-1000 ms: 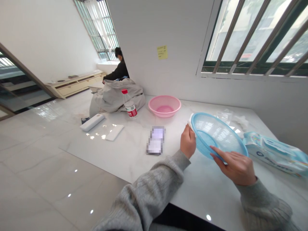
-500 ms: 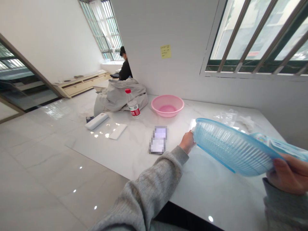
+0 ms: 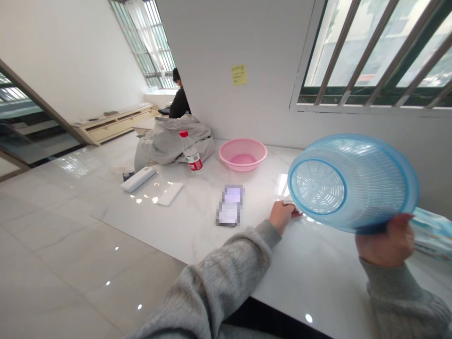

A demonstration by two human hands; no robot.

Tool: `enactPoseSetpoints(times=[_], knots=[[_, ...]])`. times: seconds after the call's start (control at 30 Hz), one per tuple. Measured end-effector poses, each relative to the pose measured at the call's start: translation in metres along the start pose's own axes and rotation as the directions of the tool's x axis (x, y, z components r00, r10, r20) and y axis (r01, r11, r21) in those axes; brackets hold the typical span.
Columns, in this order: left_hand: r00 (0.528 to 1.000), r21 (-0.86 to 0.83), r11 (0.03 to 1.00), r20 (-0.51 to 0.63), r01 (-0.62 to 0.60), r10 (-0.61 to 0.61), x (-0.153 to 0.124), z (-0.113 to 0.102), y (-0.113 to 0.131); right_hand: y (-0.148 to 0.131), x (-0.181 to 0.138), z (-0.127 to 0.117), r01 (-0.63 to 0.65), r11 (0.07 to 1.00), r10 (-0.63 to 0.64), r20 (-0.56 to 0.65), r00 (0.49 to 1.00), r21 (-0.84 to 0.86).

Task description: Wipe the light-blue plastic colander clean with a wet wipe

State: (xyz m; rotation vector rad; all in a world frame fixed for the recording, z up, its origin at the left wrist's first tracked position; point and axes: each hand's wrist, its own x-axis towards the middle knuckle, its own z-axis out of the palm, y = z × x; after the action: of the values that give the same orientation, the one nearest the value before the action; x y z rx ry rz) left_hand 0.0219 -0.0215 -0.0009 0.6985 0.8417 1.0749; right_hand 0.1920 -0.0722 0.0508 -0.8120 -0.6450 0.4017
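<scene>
A translucent blue plastic colander [image 3: 374, 183] is held up over the table, tilted on its side so its round slotted base faces left and towards me. My right hand [image 3: 386, 240] grips its lower rim, thumb on the near side. My left hand [image 3: 282, 214] is closed on a white wipe [image 3: 291, 203], just below the colander's left end. Most of the wipe is hidden by the fingers and the colander. Whether it touches the colander I cannot tell.
On the white table [image 3: 197, 235] are a pink basin [image 3: 243, 165], a phone [image 3: 230, 205], a red-capped bottle [image 3: 192, 157], a grey cloth bag [image 3: 162, 141], a white case [image 3: 139, 179] and a blue-white wipes pack [image 3: 434, 230]. A person [image 3: 180, 101] sits beyond.
The colander has turned so its base shows and its far rim has risen. My right hand has moved left and slightly up. My left hand has dropped a little, keeping the white wipe.
</scene>
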Motion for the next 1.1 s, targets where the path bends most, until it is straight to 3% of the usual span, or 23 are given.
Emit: enactPoseSetpoints(times=[0.17, 0.3, 0.5, 0.63, 0.8, 0.97, 1.1], knots=[[0.999, 0.091, 0.995, -0.012, -0.031, 0.032, 0.003, -0.005, 0.001, 0.016, 0.000, -0.014, -0.072, 0.997, 0.075, 0.162, 0.984, -0.024], [1.000, 0.185, 0.983, 0.022, 0.015, -0.020, -0.003, -0.004, 0.004, 0.027, -0.007, -0.023, -0.063, 0.996, 0.079, 0.275, 0.958, -0.065], [0.942, 0.245, 0.969, 0.313, 0.043, -0.121, -0.022, 0.010, 0.006, 0.033, -0.023, -0.023, 0.138, 0.930, 0.053, 0.494, 0.868, -0.342], [0.936, 0.256, 0.967, 0.345, -0.023, -0.069, -0.027, 0.013, 0.009, 0.032, -0.025, -0.028, 0.190, 0.877, 0.143, 0.617, 0.774, -0.441], [0.925, 0.232, 0.970, 0.379, -0.075, -0.019, -0.025, 0.011, 0.012, 0.032, -0.018, -0.032, 0.467, 0.709, -0.026, 0.643, 0.765, -0.528], [0.947, 0.149, 0.971, 0.290, -0.188, 0.139, -0.019, 0.010, 0.016, 0.029, -0.013, -0.030, 0.564, 0.658, -0.100, 0.685, 0.722, -0.498], [0.953, 0.255, 0.919, 0.120, -0.300, 0.277, -0.010, 0.001, 0.016, 0.029, -0.010, -0.031, 0.592, 0.642, -0.119, 0.701, 0.704, -0.486]])
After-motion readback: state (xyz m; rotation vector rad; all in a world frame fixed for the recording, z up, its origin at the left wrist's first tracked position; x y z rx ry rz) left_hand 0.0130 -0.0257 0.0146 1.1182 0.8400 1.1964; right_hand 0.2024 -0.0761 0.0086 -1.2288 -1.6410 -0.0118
